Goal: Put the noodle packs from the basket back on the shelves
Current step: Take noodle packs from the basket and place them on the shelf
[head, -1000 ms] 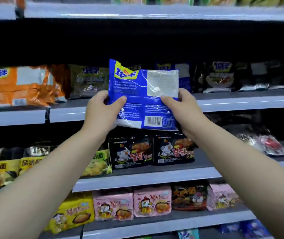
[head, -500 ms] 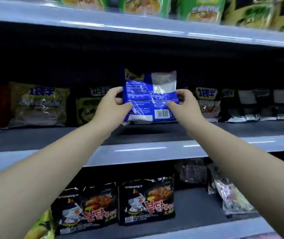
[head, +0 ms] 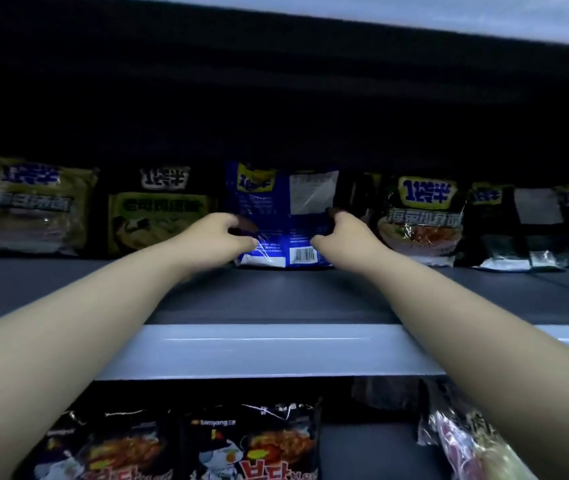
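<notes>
Hands hold the blue pack by its sides: the left hand and the right hand each pinch an edge. It stands upright at the back of the shelf, bottom edge on the board, between a green pack and a dark pack. Let go carelessly, it could topple forward: the base is narrow, and withdrawing fingers may drag it.

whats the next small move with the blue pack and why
Probably release both hands and draw them back: the blue noodle pack seems to stand on the shelf, in the row between neighbouring packs, with the left hand and right hand each gripping a side.
</notes>
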`<state>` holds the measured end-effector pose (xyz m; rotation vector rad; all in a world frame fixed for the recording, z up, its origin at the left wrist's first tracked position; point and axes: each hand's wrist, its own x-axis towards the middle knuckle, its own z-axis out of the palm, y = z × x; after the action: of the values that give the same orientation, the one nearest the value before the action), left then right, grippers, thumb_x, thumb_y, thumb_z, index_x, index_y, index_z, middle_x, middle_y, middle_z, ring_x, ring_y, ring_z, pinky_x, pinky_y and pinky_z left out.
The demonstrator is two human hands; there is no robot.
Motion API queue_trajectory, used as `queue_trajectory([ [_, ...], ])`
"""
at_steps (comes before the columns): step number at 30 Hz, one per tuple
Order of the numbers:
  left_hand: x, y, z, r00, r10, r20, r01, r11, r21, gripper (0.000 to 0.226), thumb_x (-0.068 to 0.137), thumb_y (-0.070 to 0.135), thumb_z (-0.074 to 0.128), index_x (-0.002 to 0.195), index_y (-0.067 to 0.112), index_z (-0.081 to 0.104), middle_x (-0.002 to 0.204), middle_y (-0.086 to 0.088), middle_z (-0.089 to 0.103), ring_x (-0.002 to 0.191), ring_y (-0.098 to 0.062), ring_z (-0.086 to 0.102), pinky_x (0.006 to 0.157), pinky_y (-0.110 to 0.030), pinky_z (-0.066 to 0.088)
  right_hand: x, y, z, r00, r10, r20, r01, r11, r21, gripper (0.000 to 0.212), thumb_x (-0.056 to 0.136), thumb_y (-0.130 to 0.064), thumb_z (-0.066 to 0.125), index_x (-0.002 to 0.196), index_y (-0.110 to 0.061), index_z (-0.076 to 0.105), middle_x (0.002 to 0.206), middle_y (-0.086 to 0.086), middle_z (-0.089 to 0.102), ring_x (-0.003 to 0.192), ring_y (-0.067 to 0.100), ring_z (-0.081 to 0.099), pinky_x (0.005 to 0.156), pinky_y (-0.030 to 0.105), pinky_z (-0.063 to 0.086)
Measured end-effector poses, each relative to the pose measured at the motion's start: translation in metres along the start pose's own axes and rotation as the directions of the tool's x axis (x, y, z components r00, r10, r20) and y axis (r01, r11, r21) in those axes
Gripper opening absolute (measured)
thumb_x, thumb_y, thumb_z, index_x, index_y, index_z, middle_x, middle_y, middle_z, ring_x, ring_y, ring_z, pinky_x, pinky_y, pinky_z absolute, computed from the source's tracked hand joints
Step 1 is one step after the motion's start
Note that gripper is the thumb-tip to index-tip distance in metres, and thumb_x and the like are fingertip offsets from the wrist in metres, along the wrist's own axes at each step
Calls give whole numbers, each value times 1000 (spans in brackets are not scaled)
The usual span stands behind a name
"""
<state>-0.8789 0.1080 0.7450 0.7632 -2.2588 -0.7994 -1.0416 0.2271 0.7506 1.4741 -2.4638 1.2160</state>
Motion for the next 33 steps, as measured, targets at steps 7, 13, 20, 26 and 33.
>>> queue_trajectory([
  [7, -21, 15, -9, 994, 9, 105, -29, 981, 191, 47, 95, 36, 55, 137, 16, 50, 129, 0, 59, 115, -14, 54, 89, -18, 38, -18, -23, -11, 991, 125, 43, -114, 972, -204, 62, 93, -32, 58, 140, -3, 29, 140, 18, 41, 114, 30, 49, 89, 34, 43],
  [13, -65, 18, -30, 991, 66, 120, -107, 921, 374, 62, 95, 45, 50, 149, 19, 32, 157, -5, 25, 143, -19, 27, 113, -27, 22, -68, -50, -6, 981, -192, 1, 178, 910, -376, 78, 94, -42, 55, 153, -13, 14, 156, 15, 22, 143, 34, 18, 113, 40, 24],
  [20, -158, -13, -67, 981, 139, 134, -193, 748, 636, 72, 95, 51, 46, 154, 25, 14, 162, -4, -1, 149, -22, -3, 119, -48, 8, -167, -77, 34, 926, -361, 111, 368, 798, -477, 77, 94, -42, 54, 155, -16, 14, 162, 9, 8, 149, 28, 6, 120, 41, 12],
  [26, -254, -63, -75, 960, 109, 259, -265, 660, 703, 73, 96, 51, 43, 154, 23, 9, 162, -5, -2, 149, -22, -1, 120, -46, 7, -251, -92, 102, 919, -325, 223, 392, 809, -438, 76, 94, -44, 53, 154, -17, 15, 161, 12, 12, 148, 28, 10, 120, 43, 13],
  [33, -332, -159, -51, 937, -88, 338, -193, 675, 712, 76, 96, 52, 44, 154, 23, 4, 162, -5, -5, 149, -23, -1, 118, -47, 5, -322, -73, 200, 876, -224, 426, 410, 811, -417, 76, 97, -46, 49, 155, -21, 8, 162, 9, 4, 149, 26, 5, 120, 38, 9],
])
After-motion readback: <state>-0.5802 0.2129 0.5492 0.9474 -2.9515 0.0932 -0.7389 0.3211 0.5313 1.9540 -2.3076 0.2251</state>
